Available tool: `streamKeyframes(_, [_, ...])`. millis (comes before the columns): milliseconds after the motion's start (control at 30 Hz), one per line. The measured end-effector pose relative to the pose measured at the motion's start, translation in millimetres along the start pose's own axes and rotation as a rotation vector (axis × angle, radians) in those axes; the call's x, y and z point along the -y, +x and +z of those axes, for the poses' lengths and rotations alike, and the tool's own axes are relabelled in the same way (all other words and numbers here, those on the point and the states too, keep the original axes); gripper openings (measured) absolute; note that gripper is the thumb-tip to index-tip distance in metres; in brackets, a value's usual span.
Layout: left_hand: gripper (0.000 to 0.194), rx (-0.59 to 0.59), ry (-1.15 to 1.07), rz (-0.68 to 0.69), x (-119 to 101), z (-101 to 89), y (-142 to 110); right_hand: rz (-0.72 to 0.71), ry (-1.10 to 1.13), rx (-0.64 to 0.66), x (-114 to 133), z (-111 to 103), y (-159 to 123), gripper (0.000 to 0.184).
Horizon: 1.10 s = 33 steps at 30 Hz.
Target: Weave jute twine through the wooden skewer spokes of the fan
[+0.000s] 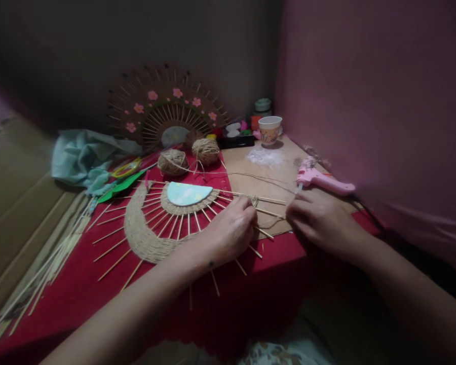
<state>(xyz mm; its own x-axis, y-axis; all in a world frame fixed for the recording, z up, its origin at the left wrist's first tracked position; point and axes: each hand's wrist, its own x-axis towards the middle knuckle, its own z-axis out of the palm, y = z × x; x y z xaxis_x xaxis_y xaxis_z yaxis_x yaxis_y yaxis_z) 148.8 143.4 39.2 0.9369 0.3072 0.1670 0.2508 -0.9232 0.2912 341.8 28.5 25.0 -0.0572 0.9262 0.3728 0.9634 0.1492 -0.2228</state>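
A half-round woven fan (146,241) of thin sticks and twine lies on the red cloth, a pale blue half-disc (190,193) at its centre. Over its right side, my left hand (237,228) is closed on the sticks and weave, hiding part of them. Just right of the stick ends, my right hand (315,218) is closed in a pinch on the twine (273,222). A strand also runs back toward two twine balls (173,162). Behind my right hand, a pink glue gun (323,181) lies on the board.
A finished-looking flowered fan (167,101) leans on the back wall. A paper cup (269,131) stands on the brown board (239,162). To the left are a pale green cloth (87,157), yellow-handled scissors (127,168), a green leaf shape (121,186) and loose sticks (57,258).
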Motion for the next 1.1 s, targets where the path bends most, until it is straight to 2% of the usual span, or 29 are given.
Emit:
streamKeyframes(100, [0.013, 0.002, -0.007, 0.006, 0.7, 0.7, -0.3, 0.01, 0.01, 0.016, 0.6, -2.5, -3.4, 0.018])
streamKeyframes(233, [0.014, -0.003, -0.023, 0.008, 2.4, 1.8, -1.0, 0.008, -0.133, 0.037, 3.3, -4.7, 0.9, 0.021])
streamKeyframes(367, [0.014, -0.02, -0.036, 0.017, 3.8, 3.2, -1.4, 0.077, -0.25, 0.059, 6.1, -5.3, 12.5, 0.02])
streamKeyframes(500, [0.014, -0.023, -0.043, 0.017, 4.4, 3.4, -1.5, 0.021, -0.189, 0.123, 5.3, -8.6, 13.5, 0.021])
streamKeyframes(667, [0.014, -0.021, -0.044, 0.019, 3.8, 2.3, -1.3, -0.005, 0.028, 0.026, 2.0, -11.8, 0.8, 0.024])
streamKeyframes(733, [0.015, -0.026, -0.05, 0.021, 3.5, 1.9, -1.1, -0.021, 0.039, 0.028, 1.4, -11.6, -1.5, 0.028])
streamKeyframes(933, [0.014, -0.021, -0.059, 0.008, 2.3, 1.9, -0.5, -0.03, -0.188, 0.06, 2.7, -8.6, 6.7, 0.025])
streamKeyframes(1100, [0.013, -0.032, -0.08, 0.006, 3.3, 3.9, -1.9, -0.046, -0.323, -0.073, -1.5, -3.4, 26.8, 0.021])
